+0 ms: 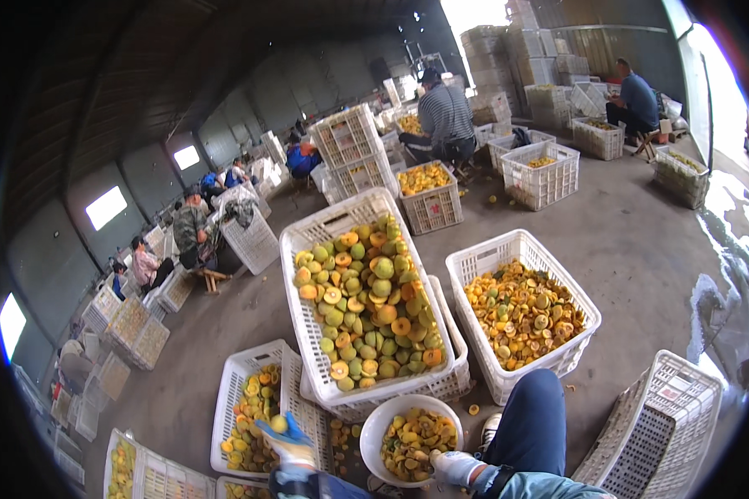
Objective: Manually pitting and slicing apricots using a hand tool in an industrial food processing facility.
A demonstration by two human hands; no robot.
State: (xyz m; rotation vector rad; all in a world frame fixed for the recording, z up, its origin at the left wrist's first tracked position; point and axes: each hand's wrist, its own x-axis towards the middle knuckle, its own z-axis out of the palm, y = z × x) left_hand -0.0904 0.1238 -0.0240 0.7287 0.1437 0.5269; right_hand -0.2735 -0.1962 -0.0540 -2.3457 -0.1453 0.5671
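Note:
My left hand (pixel 290 445), in a white glove with blue fingers, is closed on a round yellow-green fruit (pixel 279 423). It is over the right side of a white crate (pixel 225 416) with cut orange and yellow fruit in it. My right hand (pixel 455 468), in a white glove, is at the right rim of a white bowl (pixel 369 441) full of cut fruit pieces (pixel 416 437). Its fingers are curled together, and I cannot make out what is in them. Beyond the bowl, a raised white crate (pixel 295 316) bears many green and orange fruits, some of them cut.
A white crate (pixel 587 312) of orange halves stands right of the raised one, near my bent knee (pixel 533 420). Another white crate (pixel 662 424) lies at the lower right. Fruit bits are scattered on the floor (pixel 632 291). Several people sit farther off among stacked crates (pixel 354 150).

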